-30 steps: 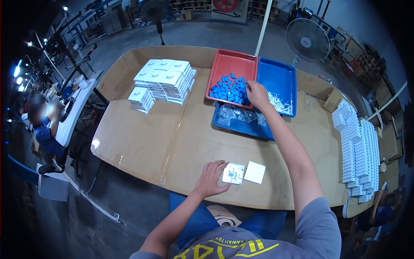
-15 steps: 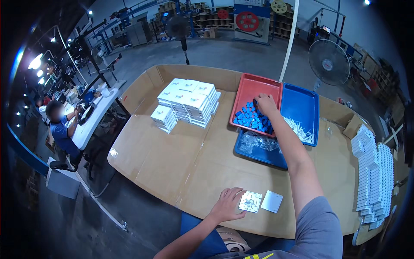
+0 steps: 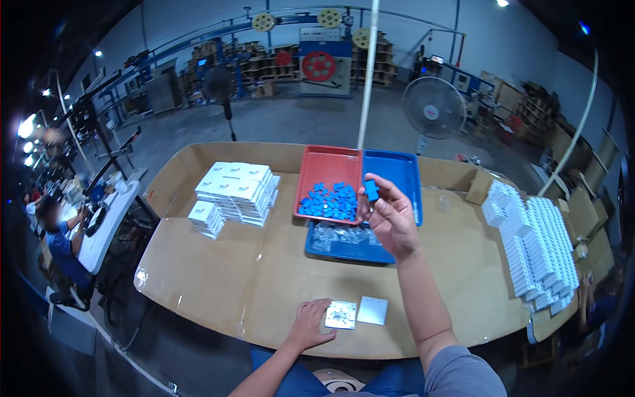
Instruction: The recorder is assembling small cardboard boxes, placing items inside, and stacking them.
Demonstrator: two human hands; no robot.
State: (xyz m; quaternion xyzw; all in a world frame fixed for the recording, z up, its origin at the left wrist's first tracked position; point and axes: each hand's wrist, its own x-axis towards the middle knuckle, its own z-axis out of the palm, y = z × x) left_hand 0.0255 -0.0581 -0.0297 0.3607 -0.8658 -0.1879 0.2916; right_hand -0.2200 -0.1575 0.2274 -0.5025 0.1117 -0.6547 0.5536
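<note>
My right hand (image 3: 395, 221) is raised over the near edge of the trays, its fingers closed on a small blue plastic piece (image 3: 372, 191). More such blue pieces (image 3: 329, 202) lie heaped in the red tray (image 3: 314, 162) just to the left. On the table near me, my left hand (image 3: 311, 324) rests with thumb and fingers apart along the left edge of a white square plate (image 3: 340, 315) with an uneven, fitted-out face. A plain white square cover (image 3: 373, 309) lies flat to the right of that plate.
Stacked white boxes (image 3: 233, 188) stand at the left, long stacks of white units (image 3: 532, 245) at the right. Blue trays (image 3: 397, 162) sit beside and beneath the red one; the lower holds clear plastic bags (image 3: 340, 233). A person (image 3: 63, 238) sits at another table.
My right hand has come up out of the red tray with a blue piece, moving nearer. My left hand stays by the plate. The whole view has shifted as my head moved.
</note>
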